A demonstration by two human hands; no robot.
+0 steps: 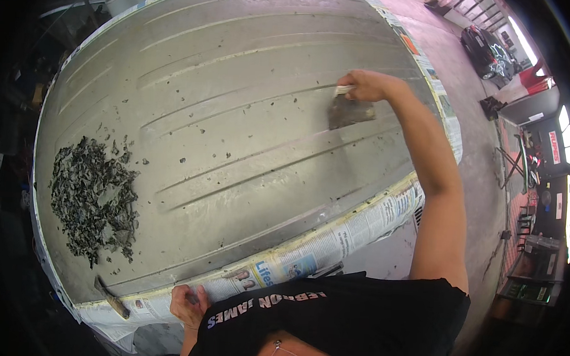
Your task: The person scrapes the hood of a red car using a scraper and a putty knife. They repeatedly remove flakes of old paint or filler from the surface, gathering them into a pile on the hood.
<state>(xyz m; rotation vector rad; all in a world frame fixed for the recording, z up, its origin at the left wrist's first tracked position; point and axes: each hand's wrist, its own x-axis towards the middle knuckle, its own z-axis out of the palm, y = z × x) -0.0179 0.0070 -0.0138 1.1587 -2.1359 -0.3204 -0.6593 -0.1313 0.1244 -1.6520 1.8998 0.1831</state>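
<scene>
Closed around the handle, the right hand (362,85) holds a wide scraper (351,110) with its blade flat on the ribbed grey panel (236,130), arm at full reach toward the panel's far right edge; judged, the flat angle lets the blade ride the ribs. Left hand (188,304) rests on the panel's near edge, fingers curled on the newspaper masking (333,242), apparently bracing the body; whether it grips anything cannot be told. Dark pile of scrapings (93,200) sits at the panel's left end, well apart from the scraper. Small flecks scattered across the panel between pile and blade. A second small tool (112,298) lies at the panel's near-left corner. Beyond the panel's right edge: concrete floor (485,163), a dark parked car (488,53), shop clutter.
</scene>
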